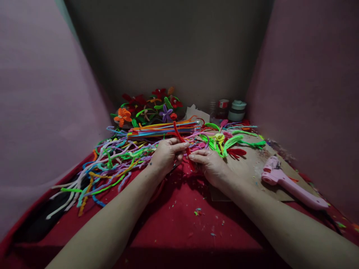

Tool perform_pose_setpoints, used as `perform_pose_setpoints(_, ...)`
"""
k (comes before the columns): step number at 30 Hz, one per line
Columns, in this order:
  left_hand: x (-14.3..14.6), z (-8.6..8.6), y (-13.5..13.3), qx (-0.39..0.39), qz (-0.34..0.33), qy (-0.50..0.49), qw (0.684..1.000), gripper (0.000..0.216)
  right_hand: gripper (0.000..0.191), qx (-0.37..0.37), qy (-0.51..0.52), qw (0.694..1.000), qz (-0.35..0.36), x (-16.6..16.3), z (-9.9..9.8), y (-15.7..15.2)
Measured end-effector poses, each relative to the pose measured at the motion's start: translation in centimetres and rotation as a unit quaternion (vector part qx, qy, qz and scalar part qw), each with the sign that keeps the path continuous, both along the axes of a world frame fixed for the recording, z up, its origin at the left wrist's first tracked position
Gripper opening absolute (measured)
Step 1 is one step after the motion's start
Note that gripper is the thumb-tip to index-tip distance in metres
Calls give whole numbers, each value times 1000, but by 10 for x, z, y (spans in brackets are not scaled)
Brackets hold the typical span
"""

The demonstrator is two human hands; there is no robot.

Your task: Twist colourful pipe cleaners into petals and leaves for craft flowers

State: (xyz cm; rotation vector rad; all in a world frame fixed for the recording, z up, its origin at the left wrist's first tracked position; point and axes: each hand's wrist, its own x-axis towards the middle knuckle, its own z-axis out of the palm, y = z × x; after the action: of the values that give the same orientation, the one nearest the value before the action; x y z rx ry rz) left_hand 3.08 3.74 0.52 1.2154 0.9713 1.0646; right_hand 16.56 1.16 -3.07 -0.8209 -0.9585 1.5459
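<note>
Both of my hands hold a red pipe cleaner above the middle of the table. My left hand is closed, pinching it between thumb and fingers, with its upper end sticking up past them. Lower down, the fingertips of my right hand pinch the same red strip. Its lower end is hard to tell apart from the red cloth behind. Loose pipe cleaners of many colours lie in a tangle left of my left hand. Just beyond my right hand are bright green pipe-cleaner leaves and a dark red piece.
A pink hot glue gun rests on cardboard at the right. Behind lie a bundle of straight pipe cleaners, pipe-cleaner flowers, a jar and a lidded container. Coloured scraps dot the red cloth; walls stand on both sides.
</note>
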Motion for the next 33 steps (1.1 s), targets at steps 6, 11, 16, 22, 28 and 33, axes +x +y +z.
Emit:
perform_pose_setpoints(6, 1, 0, -1, -2, 9, -10, 1000, 23, 12, -1, -6, 1000, -16, 0, 1, 1)
perform_pose_setpoints(11, 1, -1, 0, 18, 9, 0, 1000, 23, 10, 4, -16, 1000, -25, 1, 3, 1)
perform_pose_setpoints(16, -3, 7, -4, 55, -61, 149, 985, 27, 10, 0, -27, 999, -39, 2, 7, -1)
perform_pose_setpoints(22, -4, 12, -7, 208, -58, 271, 938, 13, 9, -3, -17, 999, -35, 5, 9, 0)
perform_pose_setpoints(28, -10, 17, -2, 470, -34, 358, 806, 10, 9, 14, -49, 999, -13, 9, 15, 0)
perform_pose_setpoints(33, -15, 29, -6, 532, -92, 462, 704, 15, 13, 31, -89, 994, 50, 13, 23, -3)
